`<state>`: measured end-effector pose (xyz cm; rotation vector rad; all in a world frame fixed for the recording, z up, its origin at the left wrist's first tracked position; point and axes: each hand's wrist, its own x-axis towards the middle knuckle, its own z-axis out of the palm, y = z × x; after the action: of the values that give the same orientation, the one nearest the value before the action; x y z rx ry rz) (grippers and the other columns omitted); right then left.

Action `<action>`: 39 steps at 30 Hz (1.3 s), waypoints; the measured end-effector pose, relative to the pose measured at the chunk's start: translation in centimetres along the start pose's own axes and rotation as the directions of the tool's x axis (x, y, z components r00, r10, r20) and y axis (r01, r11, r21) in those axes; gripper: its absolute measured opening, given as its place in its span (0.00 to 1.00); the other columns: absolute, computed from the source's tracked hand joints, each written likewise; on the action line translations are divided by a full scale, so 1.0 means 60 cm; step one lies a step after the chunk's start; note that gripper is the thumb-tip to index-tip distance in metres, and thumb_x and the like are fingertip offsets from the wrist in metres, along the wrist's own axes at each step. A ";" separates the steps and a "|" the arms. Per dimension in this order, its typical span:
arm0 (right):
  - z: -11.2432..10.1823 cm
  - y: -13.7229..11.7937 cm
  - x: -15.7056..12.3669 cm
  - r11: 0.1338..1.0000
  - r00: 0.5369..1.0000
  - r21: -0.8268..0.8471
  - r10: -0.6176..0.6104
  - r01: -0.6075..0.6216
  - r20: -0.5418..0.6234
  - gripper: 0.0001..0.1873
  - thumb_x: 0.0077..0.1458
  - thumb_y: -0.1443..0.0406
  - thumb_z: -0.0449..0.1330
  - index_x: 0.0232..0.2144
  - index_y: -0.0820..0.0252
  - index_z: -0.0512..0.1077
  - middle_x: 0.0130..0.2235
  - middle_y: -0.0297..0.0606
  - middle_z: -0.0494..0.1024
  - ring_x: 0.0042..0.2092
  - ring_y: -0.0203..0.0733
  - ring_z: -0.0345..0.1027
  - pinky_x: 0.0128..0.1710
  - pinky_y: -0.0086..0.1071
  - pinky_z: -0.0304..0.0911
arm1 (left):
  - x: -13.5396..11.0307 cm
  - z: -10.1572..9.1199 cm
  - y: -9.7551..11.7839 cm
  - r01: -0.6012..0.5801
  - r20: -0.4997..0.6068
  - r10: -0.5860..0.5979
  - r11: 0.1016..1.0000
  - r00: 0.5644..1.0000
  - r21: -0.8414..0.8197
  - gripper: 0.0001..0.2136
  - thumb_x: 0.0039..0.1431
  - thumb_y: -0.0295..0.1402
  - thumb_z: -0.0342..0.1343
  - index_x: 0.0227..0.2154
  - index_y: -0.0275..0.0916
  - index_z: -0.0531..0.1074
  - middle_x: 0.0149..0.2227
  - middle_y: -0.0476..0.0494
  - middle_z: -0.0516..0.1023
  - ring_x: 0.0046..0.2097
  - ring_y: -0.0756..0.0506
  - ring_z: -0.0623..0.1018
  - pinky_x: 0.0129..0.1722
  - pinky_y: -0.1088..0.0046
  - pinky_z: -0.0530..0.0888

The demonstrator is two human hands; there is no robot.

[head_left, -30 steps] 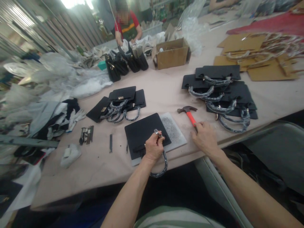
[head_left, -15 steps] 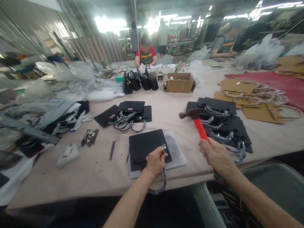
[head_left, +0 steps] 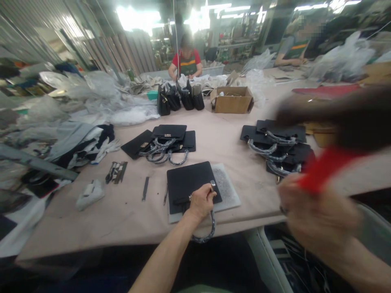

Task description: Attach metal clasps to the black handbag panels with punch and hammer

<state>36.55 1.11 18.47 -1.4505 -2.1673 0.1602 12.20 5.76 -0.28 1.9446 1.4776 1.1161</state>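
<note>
My left hand [head_left: 200, 202] is closed around the metal end of a wrapped bag handle [head_left: 205, 234], pressing it onto a black bag panel [head_left: 187, 183]. The panel lies on a white slab [head_left: 227, 191] at the table's near edge. My right hand [head_left: 314, 215] is raised close to the camera and smeared by motion. It grips the red handle of a hammer [head_left: 324, 165], whose dark head blurs across the upper right.
Two stacks of black panels with handles lie at middle [head_left: 165, 142] and right [head_left: 277, 142]. Small metal tools [head_left: 116, 173] lie left of the slab. Farther back stand a cardboard box [head_left: 233, 101] and finished black bags [head_left: 177, 99]. Two other people work at the far end.
My right hand picked the hammer up off the table and swung it high toward the camera. My left hand stayed on the handle end. The view tilted up.
</note>
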 end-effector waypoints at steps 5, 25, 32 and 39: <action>0.047 0.045 -0.015 0.986 0.962 -0.135 0.125 -0.095 0.242 0.19 0.65 0.52 0.48 0.26 0.55 0.62 0.18 0.33 0.66 0.18 0.37 0.55 0.23 0.33 0.41 | 0.001 -0.002 0.001 0.035 0.010 -0.035 0.999 0.999 0.005 0.04 0.60 0.26 0.56 0.36 0.41 0.75 0.37 0.44 0.82 0.40 0.44 0.81 0.42 0.71 0.75; 0.345 0.036 0.016 0.975 0.972 -0.108 -0.177 0.195 0.156 0.17 0.64 0.65 0.53 0.53 0.61 0.72 0.56 0.49 0.74 0.55 0.53 0.67 0.54 0.46 0.60 | 0.050 -0.047 0.016 0.393 -0.097 -0.497 0.776 0.862 -0.493 0.12 0.64 0.38 0.49 0.37 0.37 0.73 0.38 0.39 0.81 0.38 0.43 0.82 0.40 0.67 0.78; 0.309 0.015 0.042 0.973 0.944 -0.081 -0.186 0.215 0.273 0.17 0.61 0.67 0.58 0.52 0.58 0.73 0.52 0.45 0.74 0.51 0.51 0.65 0.50 0.43 0.57 | 0.020 -0.304 -0.109 0.618 -0.167 -0.609 0.675 0.775 0.404 0.16 0.63 0.43 0.50 0.28 0.37 0.74 0.34 0.35 0.82 0.41 0.38 0.82 0.40 0.67 0.75; 0.312 0.014 0.071 0.918 0.836 -0.054 -0.332 0.393 0.437 0.11 0.61 0.74 0.53 0.39 0.61 0.75 0.39 0.44 0.73 0.40 0.45 0.63 0.39 0.37 0.54 | -0.097 -0.378 -0.151 0.537 -0.186 -0.721 0.294 0.667 0.791 0.21 0.69 0.36 0.41 0.39 0.29 0.78 0.43 0.22 0.80 0.46 0.30 0.80 0.43 0.57 0.74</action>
<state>26.98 8.71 3.66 -1.1132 -2.8214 0.1986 -12.01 0.59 3.92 1.4744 2.5761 -0.2315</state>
